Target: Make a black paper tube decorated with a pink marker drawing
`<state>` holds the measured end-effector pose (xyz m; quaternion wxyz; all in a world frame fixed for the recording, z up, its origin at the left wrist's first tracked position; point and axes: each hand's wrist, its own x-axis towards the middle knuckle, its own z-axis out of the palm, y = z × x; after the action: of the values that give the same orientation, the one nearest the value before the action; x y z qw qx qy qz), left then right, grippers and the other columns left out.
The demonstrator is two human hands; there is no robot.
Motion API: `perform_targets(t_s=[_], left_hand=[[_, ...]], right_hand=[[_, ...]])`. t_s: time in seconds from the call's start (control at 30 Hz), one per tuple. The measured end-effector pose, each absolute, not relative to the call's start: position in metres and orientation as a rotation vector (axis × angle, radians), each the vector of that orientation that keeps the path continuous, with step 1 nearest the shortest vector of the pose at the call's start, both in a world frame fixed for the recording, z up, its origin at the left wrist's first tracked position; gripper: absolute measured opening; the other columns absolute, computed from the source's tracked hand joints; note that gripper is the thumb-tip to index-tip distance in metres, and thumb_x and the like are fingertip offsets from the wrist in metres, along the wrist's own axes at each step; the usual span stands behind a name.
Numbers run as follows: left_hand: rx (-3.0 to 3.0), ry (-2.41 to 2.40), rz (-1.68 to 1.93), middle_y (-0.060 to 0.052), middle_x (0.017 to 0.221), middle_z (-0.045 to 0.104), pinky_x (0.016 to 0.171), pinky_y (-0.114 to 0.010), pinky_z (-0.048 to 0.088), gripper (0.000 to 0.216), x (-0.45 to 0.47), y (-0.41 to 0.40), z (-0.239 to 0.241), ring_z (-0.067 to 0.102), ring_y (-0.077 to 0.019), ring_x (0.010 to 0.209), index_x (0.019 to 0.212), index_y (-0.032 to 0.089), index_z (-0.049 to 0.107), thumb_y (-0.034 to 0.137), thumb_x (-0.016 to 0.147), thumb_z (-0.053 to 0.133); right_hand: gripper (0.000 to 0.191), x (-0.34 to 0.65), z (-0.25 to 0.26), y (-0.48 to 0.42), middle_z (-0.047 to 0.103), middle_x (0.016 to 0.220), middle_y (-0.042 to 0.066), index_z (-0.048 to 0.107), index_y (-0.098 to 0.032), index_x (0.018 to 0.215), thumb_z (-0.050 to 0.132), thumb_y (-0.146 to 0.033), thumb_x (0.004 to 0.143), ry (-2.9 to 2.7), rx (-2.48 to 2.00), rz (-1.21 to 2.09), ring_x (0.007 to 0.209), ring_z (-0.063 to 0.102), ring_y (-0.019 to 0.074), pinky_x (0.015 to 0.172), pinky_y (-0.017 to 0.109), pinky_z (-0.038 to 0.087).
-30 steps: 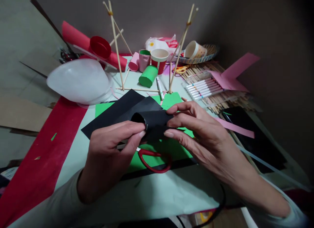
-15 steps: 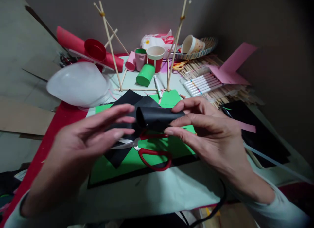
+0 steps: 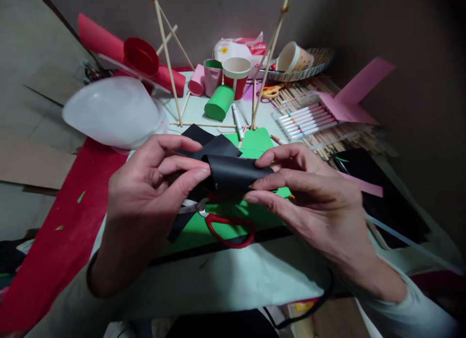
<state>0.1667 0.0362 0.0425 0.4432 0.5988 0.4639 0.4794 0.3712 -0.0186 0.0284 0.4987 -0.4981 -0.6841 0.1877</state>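
A black paper roll [image 3: 236,175] lies sideways in the air between my two hands, above a green sheet [image 3: 218,221] on the table. My right hand [image 3: 313,202] pinches its right end between thumb and fingers. My left hand [image 3: 153,183] closes on its left end, thumb on top and fingers curled round the opening. Red-handled scissors [image 3: 229,231] lie on the green sheet just below the roll. More black paper [image 3: 204,141] lies flat behind the roll.
At the back stand wooden stick frames [image 3: 171,61], several paper cups [image 3: 236,76] and a lying green cup [image 3: 219,103]. A clear plastic bowl [image 3: 109,110] and red paper [image 3: 65,231] are at left. A pack of markers [image 3: 306,120], pink paper [image 3: 353,93] and a black tablet [image 3: 382,197] are at right.
Half a second ago my left hand was off the roll with fingers spread; now it grips the roll's left end again. The right hand has kept its hold.
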Motion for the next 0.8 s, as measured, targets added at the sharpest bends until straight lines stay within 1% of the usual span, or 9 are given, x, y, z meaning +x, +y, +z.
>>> perform_targets(t_s=[0.1,0.17,0.27,0.37,0.5,0.6,0.7,0.8], left_hand=[[1.500,1.095,1.222,0.008,0.074,0.077,0.059,-0.004,0.053,0.029,0.167,0.038,0.042,0.074,-0.0054,0.069,0.101,0.020,0.071,0.010,0.076,0.082],[1.515,1.080,1.241,0.009,0.071,0.076,0.059,-0.003,0.053,0.031,0.168,0.038,0.041,0.073,-0.0041,0.066,0.102,0.019,0.070,0.006,0.075,0.080],[1.558,1.030,1.261,0.009,0.069,0.073,0.059,-0.004,0.055,0.030,0.169,0.039,0.039,0.071,-0.0037,0.063,0.101,0.018,0.068,0.005,0.076,0.077],[1.591,1.018,1.279,0.008,0.074,0.072,0.059,-0.005,0.055,0.032,0.169,0.040,0.036,0.070,-0.0034,0.066,0.102,0.018,0.067,0.004,0.075,0.075],[1.601,1.023,1.269,0.010,0.072,0.069,0.060,-0.005,0.054,0.033,0.168,0.037,0.036,0.069,-0.0031,0.068,0.103,0.021,0.067,0.002,0.077,0.074],[1.555,1.104,1.243,0.008,0.077,0.070,0.064,-0.007,0.054,0.031,0.170,0.033,0.040,0.069,-0.0034,0.071,0.103,0.022,0.069,0.003,0.080,0.075],[1.554,1.155,1.214,0.008,0.081,0.071,0.063,-0.010,0.054,0.028,0.173,0.029,0.043,0.069,-0.0045,0.073,0.103,0.023,0.069,0.006,0.082,0.076],[1.553,1.159,1.213,0.008,0.076,0.070,0.061,-0.013,0.054,0.027,0.175,0.028,0.042,0.068,-0.0058,0.070,0.103,0.024,0.070,0.008,0.083,0.076]], right_hand=[[0.006,0.371,0.028,-0.019,0.067,0.104,0.007,0.078,-0.020,0.084,0.082,-0.023,0.087,-1.724,-1.210,0.443,0.100,0.065,0.0215,0.078,0.033,0.054],[0.006,0.369,0.028,-0.019,0.066,0.107,0.008,0.076,-0.021,0.085,0.079,-0.023,0.089,-1.779,-1.235,0.449,0.102,0.065,0.0228,0.079,0.035,0.054],[0.005,0.366,0.028,-0.021,0.065,0.114,0.009,0.075,-0.021,0.086,0.077,-0.022,0.091,-1.851,-1.281,0.465,0.108,0.065,0.0254,0.082,0.037,0.055],[0.004,0.364,0.028,-0.022,0.064,0.115,0.010,0.073,-0.021,0.088,0.073,-0.020,0.092,-1.891,-1.315,0.451,0.112,0.065,0.0281,0.085,0.040,0.056],[0.006,0.363,0.030,-0.022,0.065,0.112,0.011,0.072,-0.022,0.088,0.071,-0.023,0.094,-1.883,-1.341,0.438,0.110,0.065,0.0294,0.083,0.040,0.057],[0.008,0.362,0.032,-0.022,0.064,0.110,0.011,0.071,-0.021,0.087,0.073,-0.026,0.093,-1.866,-1.365,0.459,0.110,0.064,0.0296,0.082,0.040,0.056],[0.011,0.361,0.032,-0.021,0.064,0.109,0.011,0.070,-0.021,0.085,0.073,-0.028,0.094,-1.863,-1.376,0.461,0.108,0.064,0.0299,0.080,0.041,0.056],[0.013,0.361,0.030,-0.021,0.064,0.107,0.012,0.069,-0.022,0.085,0.073,-0.030,0.094,-1.868,-1.373,0.432,0.105,0.065,0.0304,0.079,0.041,0.056]])
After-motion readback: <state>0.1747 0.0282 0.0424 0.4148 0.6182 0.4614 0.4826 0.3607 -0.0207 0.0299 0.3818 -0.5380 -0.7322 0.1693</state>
